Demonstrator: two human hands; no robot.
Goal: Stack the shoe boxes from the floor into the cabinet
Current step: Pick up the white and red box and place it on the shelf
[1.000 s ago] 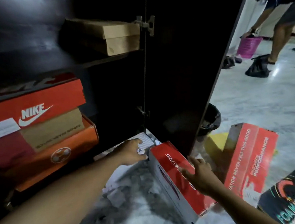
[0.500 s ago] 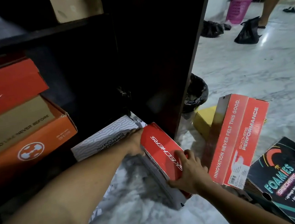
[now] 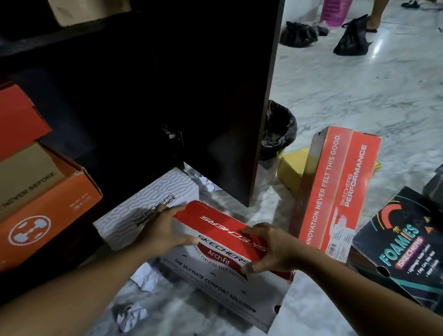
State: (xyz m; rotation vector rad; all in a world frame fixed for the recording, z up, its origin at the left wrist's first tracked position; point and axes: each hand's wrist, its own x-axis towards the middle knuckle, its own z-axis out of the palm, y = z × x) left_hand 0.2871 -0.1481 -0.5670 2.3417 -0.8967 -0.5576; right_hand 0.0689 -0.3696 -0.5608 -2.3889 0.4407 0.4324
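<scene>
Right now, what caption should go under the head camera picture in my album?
Left hand and right hand grip the red-lidded Skechers box low in front of the dark cabinet.

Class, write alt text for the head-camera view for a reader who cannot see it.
Left hand and right hand grip a red-lidded Skechers box before a dark cabinet holding stacked orange boxes; other boxes stand on the floor.

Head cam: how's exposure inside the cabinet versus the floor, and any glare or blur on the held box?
Head view: the cabinet interior is nearly black, detail lost; the marble floor is bright, with a glare patch beside the black bag; the red-and-white Skechers box, gripped by the left hand and right hand, is sharp, print legible; no obvious motion blur.
</scene>
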